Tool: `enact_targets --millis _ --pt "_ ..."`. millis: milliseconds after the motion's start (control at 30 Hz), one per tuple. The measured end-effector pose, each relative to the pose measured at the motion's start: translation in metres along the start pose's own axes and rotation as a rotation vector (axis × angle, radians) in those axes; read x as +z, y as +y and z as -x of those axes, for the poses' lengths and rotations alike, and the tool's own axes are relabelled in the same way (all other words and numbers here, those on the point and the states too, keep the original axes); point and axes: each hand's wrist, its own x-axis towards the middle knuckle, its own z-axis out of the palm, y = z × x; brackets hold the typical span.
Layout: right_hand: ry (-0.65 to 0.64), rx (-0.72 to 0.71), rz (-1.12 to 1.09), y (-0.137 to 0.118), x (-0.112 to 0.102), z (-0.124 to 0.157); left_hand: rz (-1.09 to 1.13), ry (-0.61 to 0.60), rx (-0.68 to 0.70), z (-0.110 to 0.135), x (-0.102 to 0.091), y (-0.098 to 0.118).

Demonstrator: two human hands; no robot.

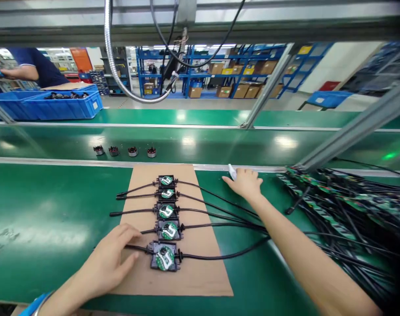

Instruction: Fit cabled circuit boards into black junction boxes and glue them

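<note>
Evidently the parts are spread so that each board can be reached. At upper left, dark parts fill a blue bin [61,109]. At lower left, the left hand [114,259] is loosely curled, thumb and forefinger well parted, with no grip visible; the lowest black cable [206,257] passes beneath it, perhaps so the hand can steady that line. Above, four small round metal parts [133,152] stand in a row. Down the centre, five black housings [153,260] with green boards lie on a cardboard sheet [203,281], probably there to shield the bench. Just right of centre, a white tapered item [232,171] shows beside the right hand [248,184], whose thumb reaches out to the left, apart from the fingers; whether they grip it, I cannot tell. Tangled boards and cables [347,219] heap up at far right.

The housings form a column running up and down the frame, open faces upward, while their cables run roughly left to right. The white item's long axis slants, its narrow tip pointing up and slightly left.
</note>
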Motion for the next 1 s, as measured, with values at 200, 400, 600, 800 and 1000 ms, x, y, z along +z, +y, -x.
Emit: enact_targets --millis 200,400,600,800,1000 --pt "-0.453 -0.578 -0.288 -0.061 0.006 0.133 -0.078 -0.04 0.038 -0.001 0.033 -0.013" --pt "-0.329 -0.679 -0.45 -0.071 0.008 0.191 0.026 0.061 0.088 0.007 0.032 -0.005" --pt "-0.412 -0.824 -0.341 -0.087 -0.02 0.185 -0.046 -0.003 0.044 0.011 0.029 0.002" --pt "-0.621 -0.753 -0.234 -0.096 -0.009 0.188 -0.173 -0.03 0.098 -0.005 0.034 0.004" --pt "-0.804 -0.65 -0.062 -0.115 -0.009 0.178 -0.165 -0.113 0.092 -0.014 0.034 0.007"
